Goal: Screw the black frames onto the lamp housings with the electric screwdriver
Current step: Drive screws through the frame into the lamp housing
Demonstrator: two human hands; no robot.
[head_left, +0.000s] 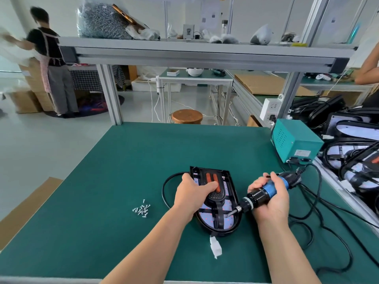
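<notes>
A black lamp housing point(230, 189) lies flat on the green mat point(127, 160), with a black frame point(219, 217) and orange parts on top. My left hand point(193, 193) rests on the housing, its fingers curled over the left edge and the middle. My right hand point(270, 198) grips the blue and black electric screwdriver point(260, 196). The screwdriver's bit points down and left and touches the frame near the housing's lower right. A small pile of silver screws point(142, 210) lies to the left of the housing.
A teal power supply box point(295, 140) stands at the right with black cables point(320, 203) running to the screwdriver. Several more lamp housings point(356, 152) are stacked at the far right. A white connector point(215, 247) lies below the housing. A person stands at the far left.
</notes>
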